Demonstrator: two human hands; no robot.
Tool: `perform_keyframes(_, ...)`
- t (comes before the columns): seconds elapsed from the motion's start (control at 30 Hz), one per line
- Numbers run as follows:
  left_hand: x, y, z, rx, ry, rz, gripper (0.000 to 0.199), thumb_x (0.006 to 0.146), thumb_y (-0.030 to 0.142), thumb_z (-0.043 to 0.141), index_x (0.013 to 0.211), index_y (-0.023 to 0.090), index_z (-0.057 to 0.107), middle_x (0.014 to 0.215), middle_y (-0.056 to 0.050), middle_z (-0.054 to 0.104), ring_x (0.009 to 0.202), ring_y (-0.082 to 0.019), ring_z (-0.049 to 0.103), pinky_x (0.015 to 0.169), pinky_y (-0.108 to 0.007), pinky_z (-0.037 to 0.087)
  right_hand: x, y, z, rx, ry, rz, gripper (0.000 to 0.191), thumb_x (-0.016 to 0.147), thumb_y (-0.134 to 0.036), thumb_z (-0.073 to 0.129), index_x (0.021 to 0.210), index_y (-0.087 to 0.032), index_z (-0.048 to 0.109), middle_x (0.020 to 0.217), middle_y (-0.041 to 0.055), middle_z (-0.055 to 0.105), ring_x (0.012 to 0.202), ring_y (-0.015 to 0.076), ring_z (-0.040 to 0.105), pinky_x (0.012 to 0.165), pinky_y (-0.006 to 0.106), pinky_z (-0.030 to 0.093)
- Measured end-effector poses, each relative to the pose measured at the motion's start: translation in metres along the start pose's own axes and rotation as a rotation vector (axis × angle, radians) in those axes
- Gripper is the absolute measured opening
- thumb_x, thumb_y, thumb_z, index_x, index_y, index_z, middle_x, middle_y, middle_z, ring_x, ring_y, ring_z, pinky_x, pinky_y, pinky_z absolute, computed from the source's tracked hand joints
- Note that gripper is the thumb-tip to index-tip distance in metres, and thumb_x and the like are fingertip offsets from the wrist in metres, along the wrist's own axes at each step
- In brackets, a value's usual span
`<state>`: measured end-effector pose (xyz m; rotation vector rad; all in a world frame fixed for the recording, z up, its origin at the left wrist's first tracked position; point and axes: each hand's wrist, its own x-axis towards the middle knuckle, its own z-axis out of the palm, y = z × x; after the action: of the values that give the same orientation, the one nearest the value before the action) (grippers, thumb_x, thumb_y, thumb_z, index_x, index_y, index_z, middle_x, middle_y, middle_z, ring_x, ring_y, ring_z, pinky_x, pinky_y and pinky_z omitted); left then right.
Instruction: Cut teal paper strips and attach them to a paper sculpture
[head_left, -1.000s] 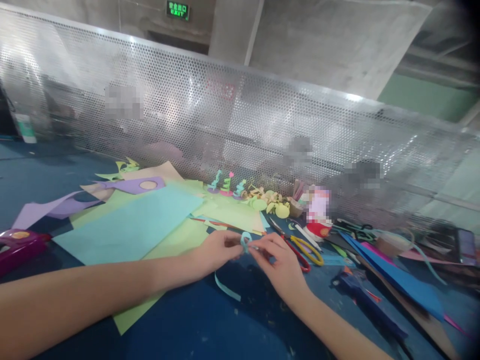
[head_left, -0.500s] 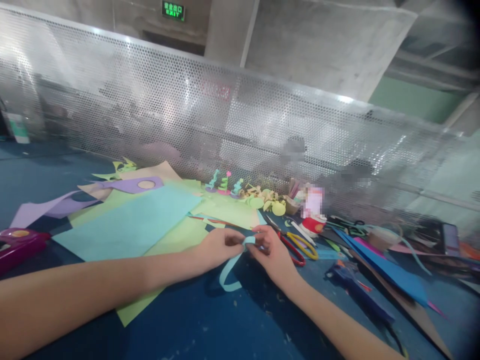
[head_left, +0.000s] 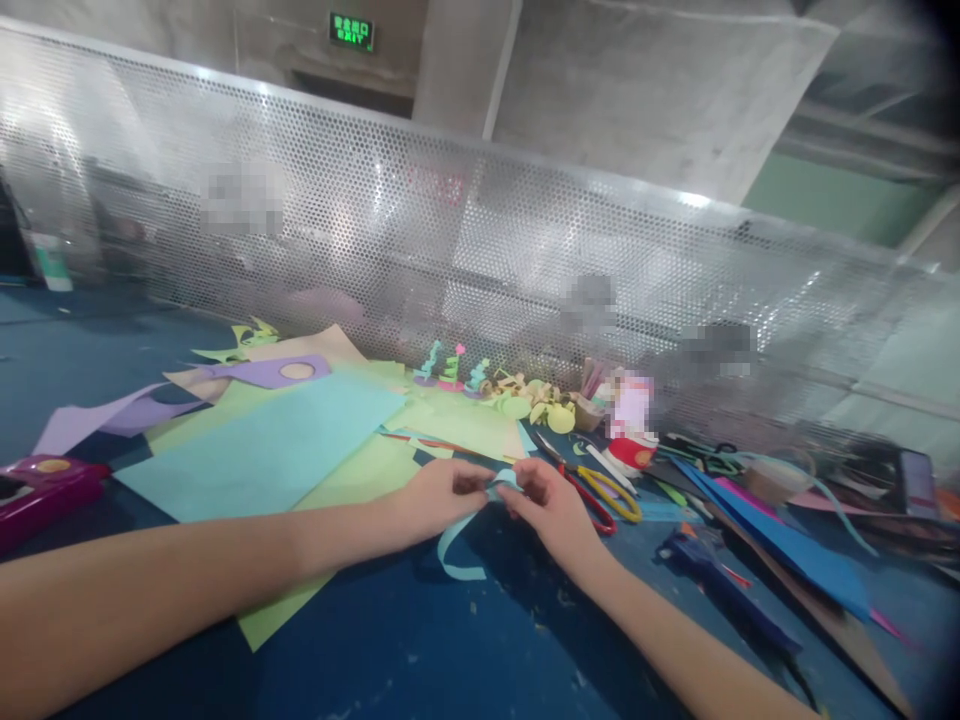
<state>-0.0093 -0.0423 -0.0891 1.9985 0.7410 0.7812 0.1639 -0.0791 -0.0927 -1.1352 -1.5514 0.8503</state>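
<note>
A narrow light-blue paper strip [head_left: 456, 562] is pinched between both hands, its upper end bent into a loop and its loose tail curling down over the blue table. My left hand [head_left: 444, 495] is closed on the strip from the left, fingertips at the loop. From the other side my right hand [head_left: 550, 502] grips the looped end between thumb and fingers. Just left of my hands lie a light-blue sheet [head_left: 277, 450] and green paper [head_left: 360, 480]. Scissors with red and yellow handles [head_left: 611, 492] rest beyond my right hand.
Small spiral paper figures [head_left: 454, 370] stand at the back beside yellow-green paper cut-outs [head_left: 551, 412]. A red-and-white cup [head_left: 631, 452] is behind the scissors. A dark-blue glue gun [head_left: 727, 590] lies right, a magenta tool [head_left: 56, 490] left. Perforated metal screen [head_left: 360, 220] borders the table's back.
My right fingers have shifted slightly over the looped end of the strip, covering more of it. The tail still hangs below. The whole view has moved a little.
</note>
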Motion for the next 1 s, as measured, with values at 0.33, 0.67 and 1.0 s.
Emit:
perform_keyframes(0.33,0.0016,0.0017,-0.0026,0.078,0.017,0.032,0.024,0.076,0.022,0.046,0.087,0.019,0.068,0.085,-0.001,0.068,0.080,-0.017,0.060,0.070,-0.023,0.044,0.0016,0.0003,-0.0008,0.002,-0.031,0.027,0.021,0.073,-0.035,0.063,0.080,-0.019,0.051,0.068,-0.0039,0.047,0.058,0.0110,0.046,0.053,0.024,0.041)
perform_keyframes(0.67,-0.0004,-0.0047,-0.0001,-0.096,-0.050,-0.030,0.021,0.074,0.028,0.054,0.086,0.016,0.066,0.077,-0.002,0.067,0.072,-0.015,0.061,0.069,-0.022,0.046,0.0025,0.0023,0.0029,0.081,-0.057,0.032,0.027,0.072,-0.037,0.066,0.078,-0.021,0.045,0.068,-0.0055,0.044,0.055,0.0097,0.042,0.047,0.021,0.039)
perform_keyframes(1.0,0.0015,-0.0027,-0.0050,-0.036,-0.010,-0.079,0.023,0.076,0.027,0.048,0.078,0.016,0.067,0.065,-0.001,0.065,0.064,-0.015,0.060,0.061,-0.021,0.043,0.0069,-0.0034,0.0020,0.066,-0.080,0.026,0.026,0.075,-0.040,0.062,0.079,-0.020,0.046,0.067,-0.0038,0.045,0.058,0.0112,0.045,0.051,0.023,0.042)
